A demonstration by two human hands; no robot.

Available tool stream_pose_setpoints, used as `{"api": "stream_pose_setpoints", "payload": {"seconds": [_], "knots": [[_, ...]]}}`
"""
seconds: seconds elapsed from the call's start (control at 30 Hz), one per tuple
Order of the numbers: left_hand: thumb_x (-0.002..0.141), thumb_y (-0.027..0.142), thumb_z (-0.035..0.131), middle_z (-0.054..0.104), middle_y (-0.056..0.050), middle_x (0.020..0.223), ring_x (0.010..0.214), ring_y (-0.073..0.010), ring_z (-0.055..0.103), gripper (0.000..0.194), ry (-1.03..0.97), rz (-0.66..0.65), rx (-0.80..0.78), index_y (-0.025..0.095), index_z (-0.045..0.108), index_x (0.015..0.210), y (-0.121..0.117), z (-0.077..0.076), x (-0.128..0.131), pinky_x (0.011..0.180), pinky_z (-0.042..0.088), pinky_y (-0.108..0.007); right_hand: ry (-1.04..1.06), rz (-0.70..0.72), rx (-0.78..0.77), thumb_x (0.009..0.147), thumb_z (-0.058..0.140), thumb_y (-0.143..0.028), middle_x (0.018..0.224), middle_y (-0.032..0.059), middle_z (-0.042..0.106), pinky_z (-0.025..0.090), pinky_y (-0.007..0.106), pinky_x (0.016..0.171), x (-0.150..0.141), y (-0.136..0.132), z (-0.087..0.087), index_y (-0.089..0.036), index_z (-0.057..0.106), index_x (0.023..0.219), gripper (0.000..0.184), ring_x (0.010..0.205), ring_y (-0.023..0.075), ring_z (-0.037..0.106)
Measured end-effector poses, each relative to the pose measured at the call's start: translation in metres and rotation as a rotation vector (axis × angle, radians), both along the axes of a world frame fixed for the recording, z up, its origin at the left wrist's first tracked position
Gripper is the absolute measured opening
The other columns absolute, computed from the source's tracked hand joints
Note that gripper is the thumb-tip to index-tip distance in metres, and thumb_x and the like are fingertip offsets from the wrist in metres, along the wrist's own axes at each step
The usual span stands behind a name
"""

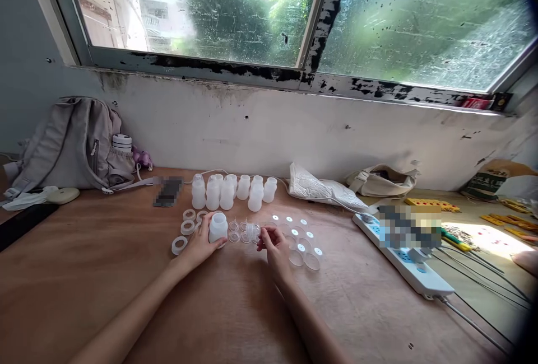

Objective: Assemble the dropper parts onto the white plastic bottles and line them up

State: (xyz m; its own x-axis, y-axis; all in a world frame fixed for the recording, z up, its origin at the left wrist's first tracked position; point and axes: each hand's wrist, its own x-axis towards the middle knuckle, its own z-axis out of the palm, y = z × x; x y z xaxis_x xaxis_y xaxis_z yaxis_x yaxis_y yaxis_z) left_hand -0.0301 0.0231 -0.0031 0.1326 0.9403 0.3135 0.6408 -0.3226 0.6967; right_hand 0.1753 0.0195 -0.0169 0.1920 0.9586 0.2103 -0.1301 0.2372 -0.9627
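Weathered window panes (252,11) streaked with grime look out on greenery above a scuffed white wall (189,123), which backs a reddish-brown tabletop (126,308). Slumped at the table's left end is a gray backpack (71,140), while a white power strip (403,260) runs at an angle on the right, near a cream bag (380,182) and a quilted white pouch (313,185) by the wall. Frosted bottles (227,193) stand upright in a cluster near the wall, beyond the two bare hands at work. A left hand (204,243) has its fingers wrapped around an upright frosted jar (218,227), mouth up, at the center of the table. Just to its right, the fingertips of a right hand (273,243) are pinched together on a clear ribbed piece (253,233). Clear round covers (312,261) are laid out to the right of the hands, white rings (179,245) to the left, and thin clear rings (234,237) between the hands. Smallest are white discs (301,247), each with a dark central dot, scattered among and beyond the covers.
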Motion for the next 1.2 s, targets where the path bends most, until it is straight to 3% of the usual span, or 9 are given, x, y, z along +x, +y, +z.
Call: {"api": "stream_pose_setpoints", "payload": {"seconds": [0.1, 0.23, 0.4, 0.57, 0.7, 0.9, 1.2], "knots": [[0.072, 0.032, 0.055, 0.055, -0.006, 0.103, 0.094, -0.021, 0.054, 0.049, -0.066, 0.03, 0.09, 0.021, 0.036, 0.116, -0.004, -0.004, 0.008, 0.08, 0.043, -0.035, 0.003, 0.027, -0.006, 0.073, 0.058, -0.034, 0.067, 0.0001, 0.057, 0.045, 0.024, 0.049, -0.001, -0.003, 0.003, -0.018, 0.054, 0.08, 0.018, 0.057, 0.0114, 0.054], [0.07, 0.025, 0.055, 0.052, -0.007, 0.108, 0.099, -0.0215, 0.05, 0.054, 0.0, -0.026, 0.245, 0.022, 0.036, 0.121, -0.016, 0.002, 0.007, 0.086, 0.04, -0.036, -0.004, 0.079, 0.012, 0.074, 0.057, -0.032, 0.073, 0.0018, 0.059, 0.047, 0.026, 0.053, -0.007, -0.011, 0.012, -0.019, 0.055, 0.082, 0.016, 0.062, 0.0129, 0.056], [0.067, 0.025, 0.058, 0.054, -0.005, 0.104, 0.094, -0.0202, 0.053, 0.05, 0.007, -0.136, 0.126, 0.022, 0.039, 0.113, -0.02, 0.005, -0.003, 0.081, 0.043, -0.033, -0.038, 0.119, 0.029, 0.072, 0.06, -0.031, 0.068, -0.0004, 0.056, 0.047, 0.025, 0.051, -0.013, -0.015, 0.013, -0.019, 0.056, 0.079, 0.014, 0.061, 0.0126, 0.055], [0.067, 0.023, 0.056, 0.052, -0.006, 0.107, 0.099, -0.0214, 0.049, 0.044, 0.061, -0.274, 0.144, 0.021, 0.044, 0.109, -0.017, 0.007, -0.008, 0.086, 0.04, -0.034, -0.062, 0.126, 0.016, 0.073, 0.059, -0.033, 0.065, -0.0001, 0.055, 0.048, 0.026, 0.05, -0.013, -0.012, 0.009, -0.019, 0.056, 0.082, 0.017, 0.06, 0.0131, 0.054], [0.068, 0.023, 0.055, 0.052, -0.006, 0.102, 0.094, -0.0198, 0.05, 0.045, 0.064, -0.289, 0.147, 0.02, 0.046, 0.112, -0.017, 0.009, -0.011, 0.084, 0.041, -0.032, -0.059, 0.139, -0.008, 0.072, 0.059, -0.033, 0.066, 0.0003, 0.056, 0.048, 0.026, 0.05, -0.011, -0.012, 0.01, -0.019, 0.056, 0.086, 0.021, 0.06, 0.0132, 0.054], [0.067, 0.026, 0.057, 0.051, -0.004, 0.089, 0.081, -0.0166, 0.051, 0.044, 0.074, -0.305, 0.095, 0.02, 0.051, 0.11, -0.017, 0.016, -0.019, 0.074, 0.044, -0.028, -0.086, 0.187, -0.044, 0.072, 0.059, -0.033, 0.063, -0.0016, 0.056, 0.045, 0.025, 0.05, -0.012, -0.016, 0.016, -0.018, 0.058, 0.078, 0.016, 0.053, 0.0106, 0.053], [0.065, 0.028, 0.058, 0.051, -0.004, 0.091, 0.08, -0.0165, 0.051, 0.043, 0.074, -0.342, 0.044, 0.019, 0.053, 0.108, -0.019, 0.017, -0.02, 0.074, 0.043, -0.028, -0.189, 0.21, -0.025, 0.073, 0.057, -0.038, 0.062, -0.0014, 0.053, 0.04, 0.023, 0.046, -0.009, -0.016, 0.016, -0.017, 0.054, 0.07, 0.021, 0.048, 0.0095, 0.048]]}}
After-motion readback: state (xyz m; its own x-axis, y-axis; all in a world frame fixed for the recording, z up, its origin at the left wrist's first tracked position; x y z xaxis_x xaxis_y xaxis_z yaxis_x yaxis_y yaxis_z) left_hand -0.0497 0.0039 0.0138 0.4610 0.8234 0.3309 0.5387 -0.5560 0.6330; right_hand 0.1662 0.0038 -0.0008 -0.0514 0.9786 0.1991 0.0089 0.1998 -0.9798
